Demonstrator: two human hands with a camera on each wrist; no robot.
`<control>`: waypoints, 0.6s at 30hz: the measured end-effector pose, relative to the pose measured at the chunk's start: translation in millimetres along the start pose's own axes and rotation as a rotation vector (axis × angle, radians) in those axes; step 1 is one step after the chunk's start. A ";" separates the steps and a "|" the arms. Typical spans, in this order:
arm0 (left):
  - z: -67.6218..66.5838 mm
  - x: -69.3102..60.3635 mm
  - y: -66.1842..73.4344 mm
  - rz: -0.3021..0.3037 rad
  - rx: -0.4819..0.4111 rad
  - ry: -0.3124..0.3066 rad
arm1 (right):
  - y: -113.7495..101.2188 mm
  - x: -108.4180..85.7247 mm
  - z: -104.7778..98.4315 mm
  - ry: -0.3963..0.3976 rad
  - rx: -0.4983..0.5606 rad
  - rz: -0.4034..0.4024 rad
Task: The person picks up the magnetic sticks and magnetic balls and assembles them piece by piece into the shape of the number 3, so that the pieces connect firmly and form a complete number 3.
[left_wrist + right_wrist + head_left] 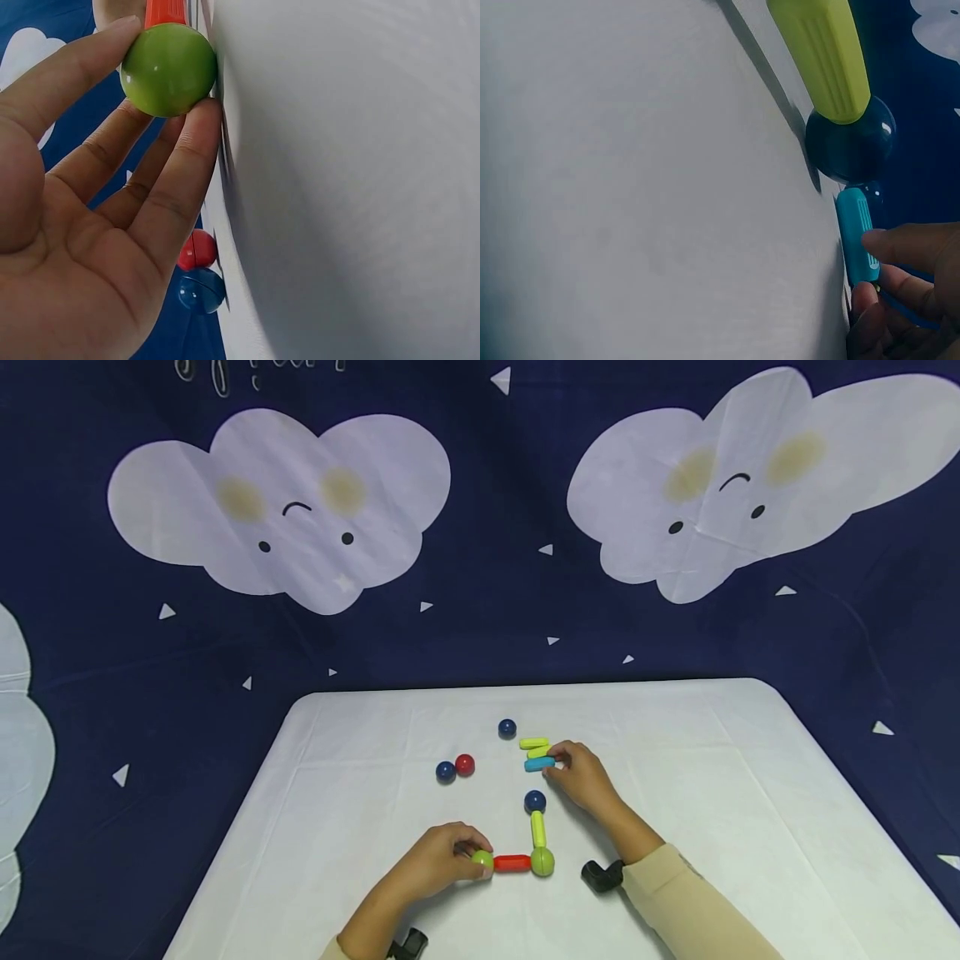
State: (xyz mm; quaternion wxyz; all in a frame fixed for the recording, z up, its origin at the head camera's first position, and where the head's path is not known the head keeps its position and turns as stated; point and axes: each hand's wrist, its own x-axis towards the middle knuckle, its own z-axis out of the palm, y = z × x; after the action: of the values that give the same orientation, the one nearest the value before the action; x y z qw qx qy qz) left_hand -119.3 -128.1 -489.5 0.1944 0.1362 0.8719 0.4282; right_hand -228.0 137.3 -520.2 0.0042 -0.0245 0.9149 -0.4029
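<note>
While the left hand (444, 862) pinches a glossy green ball (482, 860), a red rod (512, 863) links it to a second green ball (542, 862), whence a yellow-green grooved rod (537, 829) reaches a shiny navy ball (535, 802); that L on the white-covered desk (337, 793) stands joined. Still loose are two short yellow-green rods (534, 743), a far navy ball (507, 728), and a red ball (465, 765) touching another navy ball (446, 772). Beyond the L, the right hand (587, 777) pinches a bright blue rod (538, 764). Only the head view shows the whole layout; only the right wrist view reveals the blue rod's grooves.
</note>
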 end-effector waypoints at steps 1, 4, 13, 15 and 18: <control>-0.2 -0.6 0.6 0.003 -0.003 -0.002 | -0.3 0.6 0.4 0.007 -0.007 0.001; -0.8 -2.2 1.5 0.013 -0.017 -0.006 | -0.9 1.5 1.1 0.020 -0.017 -0.002; -0.4 -1.8 -0.3 0.008 -0.030 -0.003 | 0.0 2.1 1.0 0.000 -0.009 0.001; 0.1 -1.5 -0.8 0.000 -0.031 -0.004 | 0.5 1.9 0.6 -0.014 -0.004 0.005; 0.9 -1.0 -1.7 -0.010 -0.030 -0.004 | 1.9 1.7 0.0 -0.031 0.004 0.013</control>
State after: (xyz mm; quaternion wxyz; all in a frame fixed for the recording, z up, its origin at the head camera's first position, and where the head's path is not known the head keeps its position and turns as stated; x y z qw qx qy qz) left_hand -118.2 -128.9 -491.2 0.2002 0.1296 0.8658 0.4399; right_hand -229.7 138.5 -521.5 0.0213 -0.0248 0.9140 -0.4045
